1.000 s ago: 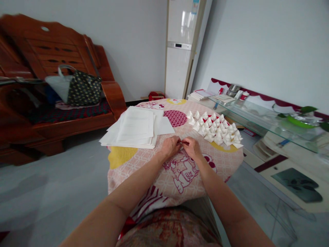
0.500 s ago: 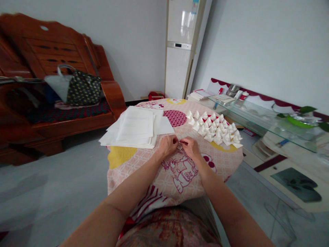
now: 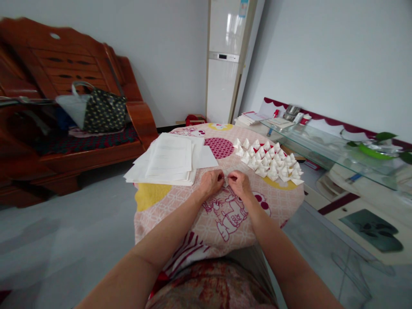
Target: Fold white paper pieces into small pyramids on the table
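Note:
My left hand (image 3: 212, 182) and my right hand (image 3: 238, 183) meet over the middle of the patterned tablecloth (image 3: 180, 210), fingers pinched close together. Between the fingertips is a small piece of folded paper (image 3: 225, 179), mostly hidden by the fingers, so its shape is unclear. To the left of my left hand lies a stack of white paper sheets (image 3: 169, 156), with a loose corner spread toward the hands. Several small folded paper boats (image 3: 268, 159) with pointed tops stand in rows to the right, beyond my right hand.
A glass-topped stand (image 3: 328, 150) runs along the right, with cups, a pile of papers (image 3: 252, 118) and a green plant bowl (image 3: 376, 151). A wooden sofa (image 3: 77, 64) holding a dark patterned bag (image 3: 105, 110) is on the left. A tall white air conditioner (image 3: 222, 86) stands behind.
The fingertips of my right hand have curled in slightly around the small paper. Both arms, the sheets and the paper boats stay where they were.

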Demonstrator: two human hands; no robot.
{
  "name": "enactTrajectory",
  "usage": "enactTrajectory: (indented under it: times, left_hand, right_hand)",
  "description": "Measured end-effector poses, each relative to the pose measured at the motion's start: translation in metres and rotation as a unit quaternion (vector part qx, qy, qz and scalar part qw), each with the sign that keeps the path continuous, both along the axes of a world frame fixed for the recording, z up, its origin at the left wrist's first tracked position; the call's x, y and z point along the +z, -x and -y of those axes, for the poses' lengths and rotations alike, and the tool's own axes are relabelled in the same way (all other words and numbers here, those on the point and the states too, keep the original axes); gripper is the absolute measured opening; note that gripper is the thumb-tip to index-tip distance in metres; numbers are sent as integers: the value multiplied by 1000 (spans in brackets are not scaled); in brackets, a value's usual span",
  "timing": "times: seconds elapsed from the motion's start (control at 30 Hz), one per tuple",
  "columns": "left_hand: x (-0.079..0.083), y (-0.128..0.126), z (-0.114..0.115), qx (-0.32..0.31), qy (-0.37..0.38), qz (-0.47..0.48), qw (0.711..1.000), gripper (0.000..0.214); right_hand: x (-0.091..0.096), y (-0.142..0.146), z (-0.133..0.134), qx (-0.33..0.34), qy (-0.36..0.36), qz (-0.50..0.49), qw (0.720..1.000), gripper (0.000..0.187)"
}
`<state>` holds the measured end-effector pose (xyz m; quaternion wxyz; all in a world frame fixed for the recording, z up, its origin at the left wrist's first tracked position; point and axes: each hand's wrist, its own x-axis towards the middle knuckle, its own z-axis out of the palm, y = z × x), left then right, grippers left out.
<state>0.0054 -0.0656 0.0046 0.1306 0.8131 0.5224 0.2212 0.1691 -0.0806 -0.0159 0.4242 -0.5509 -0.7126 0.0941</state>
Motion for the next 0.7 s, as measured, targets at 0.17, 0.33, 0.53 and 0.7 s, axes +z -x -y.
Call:
enactTrajectory:
  times: [0.17,0.33,0.53,0.7]
  left_hand:
    - [-3,0,-2,0,-1,7,1000,18]
    - [-5,1,-3,-5,-2,20,1000,17]
    - [-8,5,-7,-29,-6,77,997,16]
    - [-8,5,-6,-34,-25,60,997,15]
  right_hand:
    - [1,-2,1,-5,22,-31,999,14]
    - [3,-1,1,2,27,-32,999,12]
    - [5,-9,2,-2,51,-142,989,8]
    - [6,-6,4,16,53,-133,989,7]
